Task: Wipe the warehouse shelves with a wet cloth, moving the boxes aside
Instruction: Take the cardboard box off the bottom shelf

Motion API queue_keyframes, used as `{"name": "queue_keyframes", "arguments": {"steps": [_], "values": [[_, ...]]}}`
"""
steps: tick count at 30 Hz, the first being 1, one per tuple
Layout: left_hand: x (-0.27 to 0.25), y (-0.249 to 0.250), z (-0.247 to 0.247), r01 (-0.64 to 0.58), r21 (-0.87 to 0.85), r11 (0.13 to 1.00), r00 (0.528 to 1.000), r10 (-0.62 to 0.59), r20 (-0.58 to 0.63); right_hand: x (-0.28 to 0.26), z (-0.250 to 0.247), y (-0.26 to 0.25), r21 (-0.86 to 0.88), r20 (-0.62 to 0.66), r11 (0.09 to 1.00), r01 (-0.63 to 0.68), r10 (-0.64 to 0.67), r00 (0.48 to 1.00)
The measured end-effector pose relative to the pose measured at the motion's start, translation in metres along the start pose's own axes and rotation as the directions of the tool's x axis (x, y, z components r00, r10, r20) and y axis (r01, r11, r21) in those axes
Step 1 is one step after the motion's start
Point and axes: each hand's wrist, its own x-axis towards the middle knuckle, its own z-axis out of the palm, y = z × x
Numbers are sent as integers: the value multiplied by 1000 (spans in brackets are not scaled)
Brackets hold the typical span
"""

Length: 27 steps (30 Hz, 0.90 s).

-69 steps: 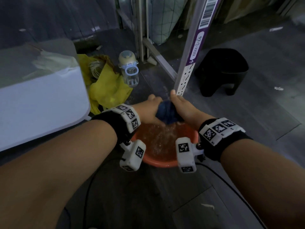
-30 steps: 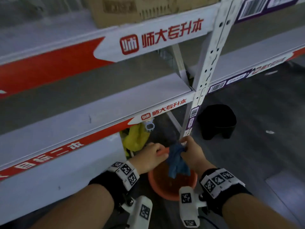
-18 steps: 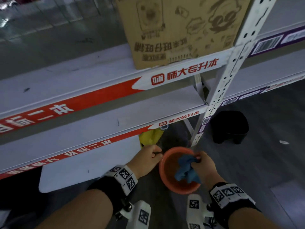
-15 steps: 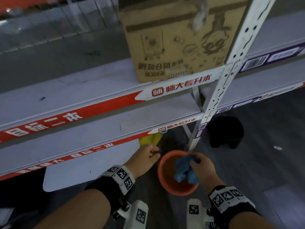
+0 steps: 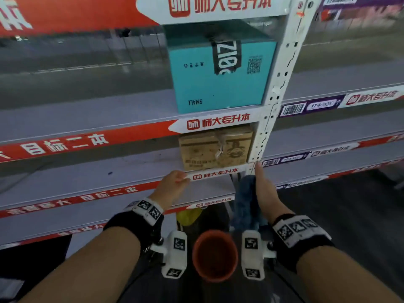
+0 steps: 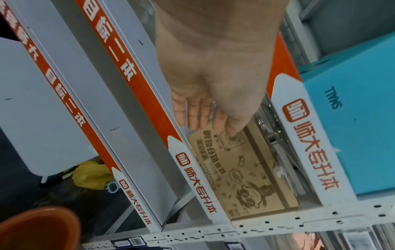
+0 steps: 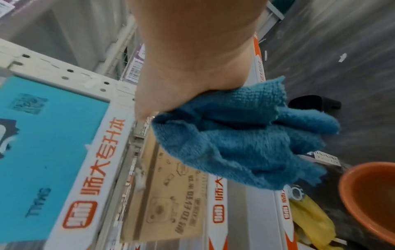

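Note:
My right hand (image 5: 263, 190) grips a bunched wet blue cloth (image 5: 246, 201), which hangs below the palm (image 7: 245, 138). One finger is stretched up to the white upright post (image 5: 277, 84). My left hand (image 5: 175, 182) is raised to the front edge of the lower shelf (image 5: 131, 171). Its fingers (image 6: 198, 118) are straight and hold nothing, close to the left corner of a brown cardboard box (image 5: 215, 149). Whether they touch the box I cannot tell. A teal box (image 5: 218, 73) marked SMALL stands on the shelf above.
An orange basin (image 5: 215, 256) sits on the dark floor between my wrists. A yellow bag (image 7: 310, 219) lies under the lowest shelf, and a black stool (image 7: 314, 103) stands off to the right. The grey shelf boards run bare to the left of both boxes.
Both hands have risen from the basin to shelf height. The right hand lifted the cloth out, the left hand let go of it and opened. The view swung up to the shelves.

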Motion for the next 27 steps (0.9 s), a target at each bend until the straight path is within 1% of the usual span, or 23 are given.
{"name": "queue_keyframes", "arguments": {"steps": [1, 2, 4, 5, 6, 7, 9, 10, 12, 13, 15, 16, 17, 18, 19, 21, 22, 25, 27], "values": [[-2, 3, -4, 17, -11, 1000, 1000, -18, -20, -3, -3, -10, -86, 0, 995, 53, -54, 999], [-3, 6, -9, 35, -15, 999, 999, -35, -21, -3, -5, -18, -131, 9, 986, 107, -107, 994], [-2, 7, -15, 105, -45, 993, 994, -105, -9, 1, -9, -28, -197, 4, 965, 171, -174, 985], [2, 6, -18, 132, -53, 990, 991, -132, -9, 3, -7, -31, -227, -27, 955, 188, -200, 980], [6, 8, -20, 145, -57, 988, 989, -146, -3, 7, -6, -35, -221, -51, 957, 190, -206, 977], [11, 10, -21, 139, -71, 988, 990, -139, -4, 8, -5, -39, -208, -50, 960, 186, -201, 978], [24, 17, -23, 116, -135, 984, 993, -115, 18, 17, -1, -47, -182, -3, 961, 210, -214, 977], [31, 22, -23, 80, -176, 981, 996, -75, 37, 23, 1, -50, -192, 13, 953, 236, -238, 971], [47, 31, -21, -28, -229, 973, 996, 46, 75, 39, 5, -57, -209, 5, 933, 293, -299, 954], [55, 33, -19, -43, -243, 969, 995, 64, 79, 45, 8, -61, -212, -9, 924, 318, -327, 945], [69, 31, -14, 3, -274, 962, 996, 22, 88, 56, 14, -62, -232, -19, 897, 377, -392, 920], [73, 30, -11, 6, -303, 953, 994, 28, 107, 62, 15, -60, -230, -7, 887, 401, -413, 911], [78, 25, -7, 10, -313, 950, 993, 27, 114, 64, 16, -57, -215, 1, 884, 415, -425, 905], [80, 23, -5, 18, -287, 958, 994, 14, 110, 66, 17, -56, -189, 7, 889, 417, -424, 906], [81, 22, -5, 10, -276, 961, 995, 18, 99, 67, 17, -55, -176, 4, 899, 401, -407, 913], [82, 17, -6, -54, -290, 955, 994, 79, 74, 71, 16, -54, -148, -16, 917, 370, -376, 926], [81, 17, -7, -73, -310, 948, 994, 96, 59, 73, 15, -52, -138, -29, 922, 363, -370, 929], [75, 12, -11, -76, -423, 903, 995, 98, 31, 68, 14, -43, -144, -87, 931, 335, -349, 933], [69, 6, -12, -78, -434, 897, 996, 86, -2, 61, 16, -37, -141, -114, 931, 336, -353, 929]]}}
